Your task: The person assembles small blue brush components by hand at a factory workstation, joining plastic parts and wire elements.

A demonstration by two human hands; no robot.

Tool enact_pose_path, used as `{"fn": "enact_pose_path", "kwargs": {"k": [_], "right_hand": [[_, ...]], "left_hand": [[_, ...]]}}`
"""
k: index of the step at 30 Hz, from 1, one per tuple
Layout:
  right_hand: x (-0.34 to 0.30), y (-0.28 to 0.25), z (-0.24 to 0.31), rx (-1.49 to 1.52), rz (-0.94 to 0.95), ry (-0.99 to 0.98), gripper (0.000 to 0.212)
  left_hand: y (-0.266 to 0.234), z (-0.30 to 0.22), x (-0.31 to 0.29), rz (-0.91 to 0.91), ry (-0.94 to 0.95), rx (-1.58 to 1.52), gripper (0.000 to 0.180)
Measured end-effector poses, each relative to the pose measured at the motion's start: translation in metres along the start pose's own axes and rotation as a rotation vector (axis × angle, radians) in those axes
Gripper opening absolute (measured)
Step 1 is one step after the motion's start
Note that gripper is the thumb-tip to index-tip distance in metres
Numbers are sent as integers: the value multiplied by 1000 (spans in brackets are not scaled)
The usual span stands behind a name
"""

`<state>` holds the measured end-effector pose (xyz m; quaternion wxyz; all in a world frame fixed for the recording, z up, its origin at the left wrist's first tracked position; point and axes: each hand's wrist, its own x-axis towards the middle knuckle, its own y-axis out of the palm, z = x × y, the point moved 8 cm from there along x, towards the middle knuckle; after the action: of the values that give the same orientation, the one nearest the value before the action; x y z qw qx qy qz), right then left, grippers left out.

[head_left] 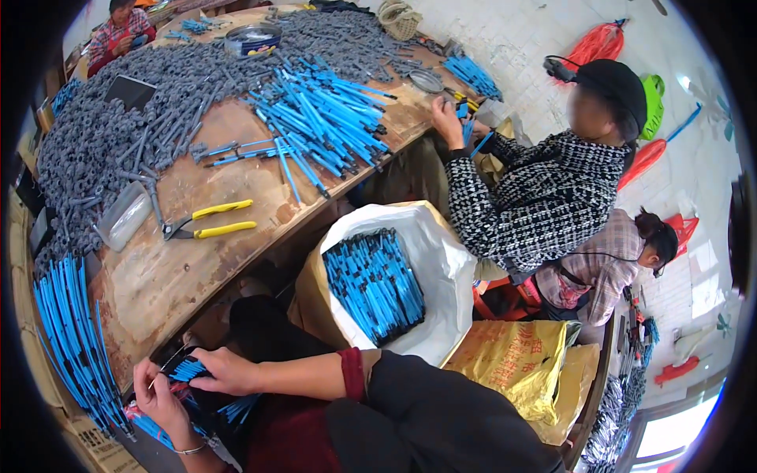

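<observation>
At the lower left, beside the table edge, my left hand [160, 404] is closed in a pinch on a thin strand; whether it is cord or wire I cannot tell. My right hand [227, 372] reaches in from the right, its fingers closed around a bundle of short blue rods [188, 370]. More blue rods lie in my lap below the hands, partly hidden by them. To the left, a fan of long blue rods with black fittings [71, 339] rests along the table's near end.
On the wooden table [158, 292] lie yellow-handled pliers [209, 219], a clear plastic box [126, 217], heaped grey plastic parts [87, 158] and piled blue rods [315, 118]. A white sack [441, 276] holding blue rods stands beside me. Co-workers sit right and far left.
</observation>
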<state>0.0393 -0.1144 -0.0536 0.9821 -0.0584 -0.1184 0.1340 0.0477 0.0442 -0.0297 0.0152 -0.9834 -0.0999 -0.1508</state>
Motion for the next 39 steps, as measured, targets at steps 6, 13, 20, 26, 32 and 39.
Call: {"fn": "enact_pose_path", "kwargs": {"k": [6,13,20,26,32,39], "right_hand": [[-3,8,2,-55,97,110,42],[-8,-15,-4,-211,40,212,42],[0,-1,6,-119,56,84,37],[1,-14,-3,-81,27,92,37],[0,-17,-4,-49,33,53,35],[11,-21,-8,-97,-1,3,33]], "left_hand": [[0,-41,-4,73,127,256,7],[32,-52,10,155,87,352,10],[14,-68,10,174,132,404,20],[4,-87,52,336,-17,26,59],[41,-121,172,235,47,406,48],[85,-36,304,125,266,1167,44]]}}
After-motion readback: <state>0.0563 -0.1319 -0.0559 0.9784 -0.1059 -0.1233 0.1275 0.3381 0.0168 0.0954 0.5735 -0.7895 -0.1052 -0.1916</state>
